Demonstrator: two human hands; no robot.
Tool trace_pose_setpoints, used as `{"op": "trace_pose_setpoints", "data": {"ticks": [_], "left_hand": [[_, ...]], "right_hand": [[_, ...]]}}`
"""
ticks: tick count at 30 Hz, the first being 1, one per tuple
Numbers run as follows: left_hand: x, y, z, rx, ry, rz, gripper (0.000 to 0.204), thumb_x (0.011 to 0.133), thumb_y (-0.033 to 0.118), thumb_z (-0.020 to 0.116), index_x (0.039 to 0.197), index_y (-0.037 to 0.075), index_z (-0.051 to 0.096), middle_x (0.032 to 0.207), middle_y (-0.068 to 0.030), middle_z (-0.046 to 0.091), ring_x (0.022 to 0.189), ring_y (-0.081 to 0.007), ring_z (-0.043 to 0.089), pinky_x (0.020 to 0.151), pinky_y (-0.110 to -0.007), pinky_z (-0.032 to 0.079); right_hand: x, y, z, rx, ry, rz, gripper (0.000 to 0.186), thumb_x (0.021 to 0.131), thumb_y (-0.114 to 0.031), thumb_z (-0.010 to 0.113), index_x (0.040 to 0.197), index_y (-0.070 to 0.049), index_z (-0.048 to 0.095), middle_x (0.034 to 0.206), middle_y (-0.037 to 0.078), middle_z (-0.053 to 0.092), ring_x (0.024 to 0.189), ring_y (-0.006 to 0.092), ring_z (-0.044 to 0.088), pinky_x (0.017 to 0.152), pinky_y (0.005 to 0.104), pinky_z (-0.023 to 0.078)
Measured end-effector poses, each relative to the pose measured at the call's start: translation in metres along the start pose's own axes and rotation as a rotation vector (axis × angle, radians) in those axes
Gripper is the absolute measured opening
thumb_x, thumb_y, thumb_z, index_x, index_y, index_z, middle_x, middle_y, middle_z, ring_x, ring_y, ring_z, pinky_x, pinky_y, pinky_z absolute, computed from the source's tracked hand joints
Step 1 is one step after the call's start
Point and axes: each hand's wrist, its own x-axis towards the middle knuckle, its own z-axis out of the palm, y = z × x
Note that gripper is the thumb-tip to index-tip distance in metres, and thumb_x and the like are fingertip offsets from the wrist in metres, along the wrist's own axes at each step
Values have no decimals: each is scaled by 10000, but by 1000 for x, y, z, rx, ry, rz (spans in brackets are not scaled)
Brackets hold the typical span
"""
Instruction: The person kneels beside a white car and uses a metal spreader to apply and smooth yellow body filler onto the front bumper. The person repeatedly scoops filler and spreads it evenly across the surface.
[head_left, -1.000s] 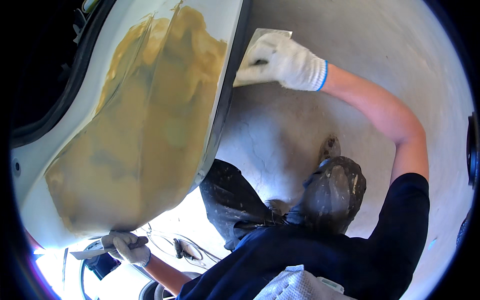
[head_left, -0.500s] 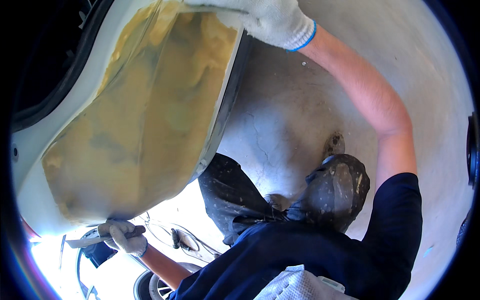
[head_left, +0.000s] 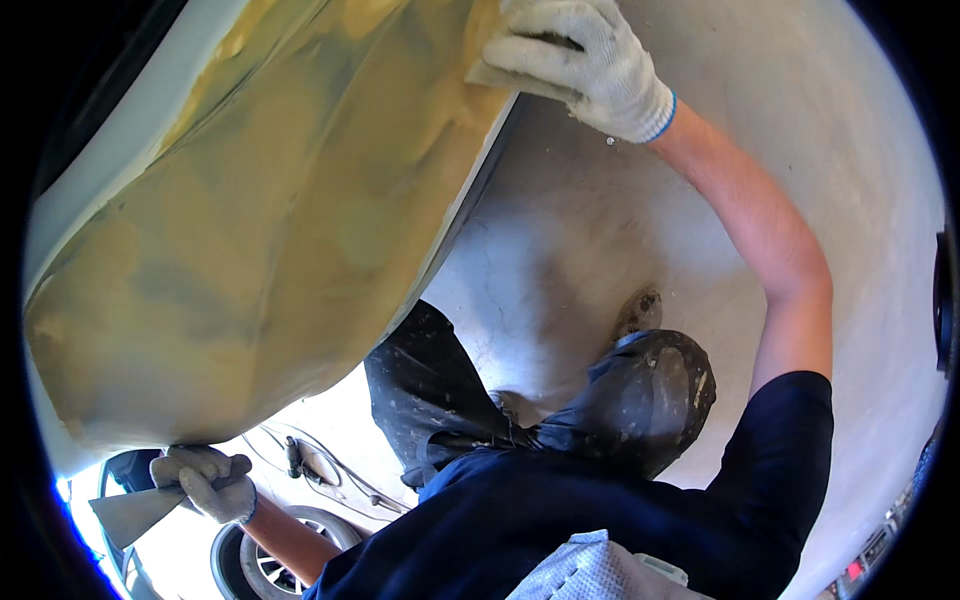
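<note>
Hands first: right hand (head_left: 590, 65), white-gloved, fingers closed around a thin pale card (head_left: 520, 84); left hand (head_left: 205, 480), also gloved, gripping a scraper (head_left: 132, 514) by its handle, blade pointing out to the left and slightly down. We see the card at the upper right side of the panel (head_left: 140, 120), overlapping the yellow-brown coat (head_left: 250, 220); it looks to be against the surface, though exact contact is hard to confirm.

To work the card well, we'd want its long edge flat and pressure even, easing off near the rim so no ridge forms; the long crease down the coat probably calls for a change of angle. Scraper is best held with its blade turned away from the coat, as it is now. Left hand sits right by the panel's lower edge; touching or not, we can't tell.

Edges: panel's right rim runs diagonally down towards our knees (head_left: 672, 395), near the left leg. Right of it, bare floor (head_left: 570, 210) gives the right arm wide room. Lower left is tighter: wheel (head_left: 285, 550) near the left forearm, cable (head_left: 340, 465) looping on the floor between forearm and leg.
</note>
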Motion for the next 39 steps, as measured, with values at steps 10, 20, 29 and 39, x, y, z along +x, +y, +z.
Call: {"op": "trace_pose_setpoints", "data": {"ticks": [10,20,29,39], "left_hand": [[-2,-4,-5,-20,-10,-18,294,1037,206,589,836,96,403,617,-8,402,426,-63,312,299,-222,237],[-2,2,2,37,21,-45,305,1005,226,614,829,90,405,606,-14,409,441,-73,354,303,-220,271],[-1,1,3,18,-6,-21,276,1008,211,602,832,107,416,608,-10,408,457,-81,340,442,-227,295],[-1,-7,-3,-61,-27,-8,249,998,111,588,807,110,427,602,3,403,468,-64,322,424,-222,252]], "right_hand": [[-18,-6,-47,12,-127,204,461,760,-62,733,1148,-306,782,1163,-29,636,1042,238,610,886,398,551],[64,-26,-14,-69,255,-58,450,758,-106,742,1146,-332,781,1132,-35,621,1004,224,600,862,387,553],[12,-44,21,-47,193,-92,444,740,-190,756,1142,-376,778,1090,-47,592,973,207,571,849,373,548],[24,-42,-38,-38,40,15,412,746,-105,756,1141,-222,761,1023,10,694,883,251,685,784,400,594]]}}
